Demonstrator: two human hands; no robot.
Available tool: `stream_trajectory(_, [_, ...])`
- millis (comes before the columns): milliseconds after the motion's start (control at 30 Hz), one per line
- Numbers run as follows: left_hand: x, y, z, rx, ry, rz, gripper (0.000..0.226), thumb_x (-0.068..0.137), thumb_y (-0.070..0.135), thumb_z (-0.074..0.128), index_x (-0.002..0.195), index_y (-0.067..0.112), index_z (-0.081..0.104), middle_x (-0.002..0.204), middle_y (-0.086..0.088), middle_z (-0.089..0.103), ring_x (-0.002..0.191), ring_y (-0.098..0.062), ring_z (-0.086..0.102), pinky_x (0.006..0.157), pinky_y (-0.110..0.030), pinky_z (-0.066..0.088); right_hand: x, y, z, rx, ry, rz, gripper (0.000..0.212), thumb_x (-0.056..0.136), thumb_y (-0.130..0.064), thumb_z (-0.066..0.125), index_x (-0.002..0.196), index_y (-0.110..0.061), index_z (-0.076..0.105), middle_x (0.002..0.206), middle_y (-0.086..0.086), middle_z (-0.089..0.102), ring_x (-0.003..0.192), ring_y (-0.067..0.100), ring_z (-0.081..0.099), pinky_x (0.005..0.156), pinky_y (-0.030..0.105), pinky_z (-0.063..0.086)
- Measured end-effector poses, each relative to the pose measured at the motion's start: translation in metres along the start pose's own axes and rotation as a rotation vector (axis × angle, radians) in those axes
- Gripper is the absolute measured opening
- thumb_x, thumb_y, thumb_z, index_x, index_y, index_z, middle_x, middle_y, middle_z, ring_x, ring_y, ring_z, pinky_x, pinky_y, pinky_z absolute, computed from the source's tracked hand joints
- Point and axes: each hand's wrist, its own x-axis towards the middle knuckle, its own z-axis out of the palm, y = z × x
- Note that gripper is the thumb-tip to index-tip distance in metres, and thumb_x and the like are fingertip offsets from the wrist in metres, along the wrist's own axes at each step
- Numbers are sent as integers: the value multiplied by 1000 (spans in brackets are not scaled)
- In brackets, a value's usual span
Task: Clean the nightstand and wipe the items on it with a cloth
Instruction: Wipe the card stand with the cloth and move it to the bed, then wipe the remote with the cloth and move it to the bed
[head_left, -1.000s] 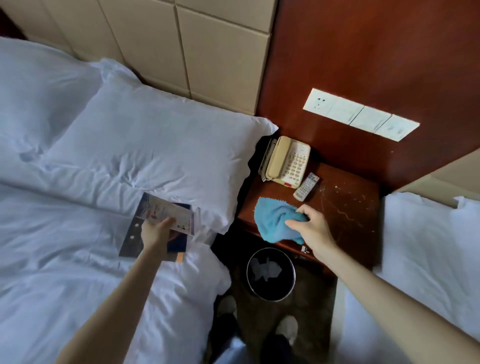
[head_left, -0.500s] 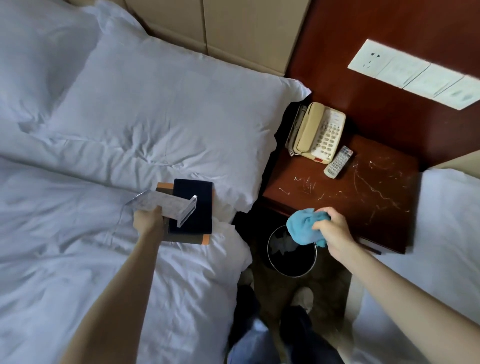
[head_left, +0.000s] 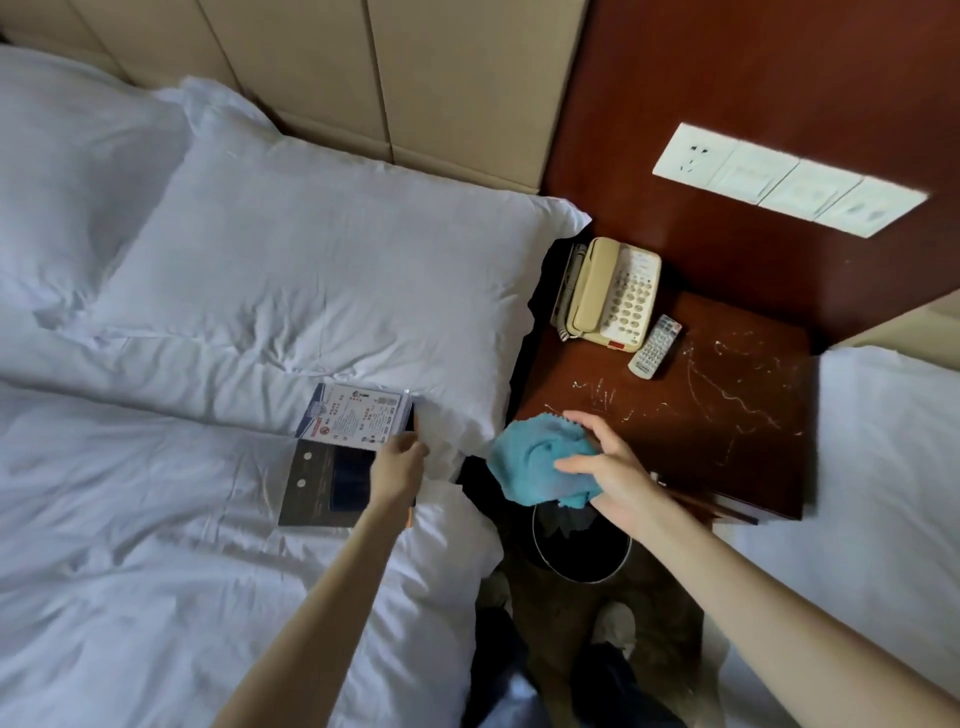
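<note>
Hotel room, bedside: a person standing between two white-sheeted beds holds a bunched blue cloth (head_left: 535, 462) in the right hand (head_left: 605, 470), just right of the frame's centre. The fingers (head_left: 579, 420) and thumb are curled over the fabric and grip it at the front left corner of the dark wooden nightstand (head_left: 779, 493). Part of the cloth hangs past the edge, above a round black waste bin (head_left: 582, 553) on the floor below.

The tabletop (head_left: 727, 410) carries pale streaks and scratch-like marks across its middle and right. At its back left, in the upper right of the frame, sits a cream telephone (head_left: 608, 293) with the handset in its cradle. A grey remote control (head_left: 654, 347) lies angled just beside it on the right; whether the two touch cannot be told.

Left of centre, the left hand (head_left: 397, 462) reaches over the bed (head_left: 156, 545). Its fingers (head_left: 415, 447) are curled on the right edge of a printed card (head_left: 353, 421), which lies across the top of a dark folder (head_left: 322, 488). Both rest on the white duvet just below a large pillow (head_left: 322, 280).

A row of white wall sockets (head_left: 789, 179) crosses the red-brown panel in the upper right. A second bed (head_left: 883, 467) fills the right edge, and the person's shoes (head_left: 618, 623) show near the bottom.
</note>
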Motion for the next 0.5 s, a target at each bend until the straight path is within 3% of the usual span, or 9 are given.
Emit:
stream_trajectory(133, [-28, 24, 63, -305, -449, -168, 38, 93, 31, 54, 118, 3, 60, 117, -16, 64, 104, -26, 61, 85, -31, 49, -13, -18, -12, 145, -117, -38, 65, 68, 16, 66, 114, -30, 64, 121, 9, 61, 107, 28, 64, 74, 35, 56])
stream_trajectory(200, [-37, 34, 89, -455, -638, -272, 45, 91, 43, 54, 115, 7, 64, 115, -14, 68, 103, -27, 66, 80, -33, 54, -20, -25, -24, 203, -134, -60, 65, 64, 13, 68, 113, -29, 65, 120, 10, 63, 106, 29, 64, 79, 39, 56])
stream_trajectory(267, [-41, 40, 110, -528, -761, -299, 45, 91, 44, 53, 118, 10, 64, 118, -13, 68, 109, -28, 64, 85, -38, 54, -28, -32, -42, 234, -121, -83, 62, 61, 7, 70, 113, -27, 66, 118, 9, 66, 107, 29, 64, 86, 43, 54])
stream_trajectory(300, [-43, 43, 119, -514, -777, -300, 43, 89, 41, 55, 120, 12, 63, 120, -13, 67, 112, -29, 63, 87, -39, 53, -31, -35, -54, 237, -110, -92, 60, 61, 3, 72, 113, -26, 66, 118, 10, 66, 108, 30, 64, 90, 44, 53])
stream_trajectory(400, [-53, 51, 143, -410, -718, -280, 33, 85, 28, 61, 114, 13, 66, 113, -11, 70, 105, -28, 65, 73, -37, 55, -41, -39, -93, 191, -22, -98, 46, 70, -9, 71, 115, -21, 64, 119, 10, 66, 108, 25, 64, 90, 38, 51])
stream_trajectory(500, [-59, 60, 163, -315, -667, -107, 27, 87, 15, 63, 113, 8, 65, 107, -11, 72, 98, -28, 68, 68, -34, 56, -47, -36, -131, -25, 129, -71, 34, 79, -13, 65, 112, -22, 63, 121, 9, 61, 108, 20, 60, 90, 32, 48])
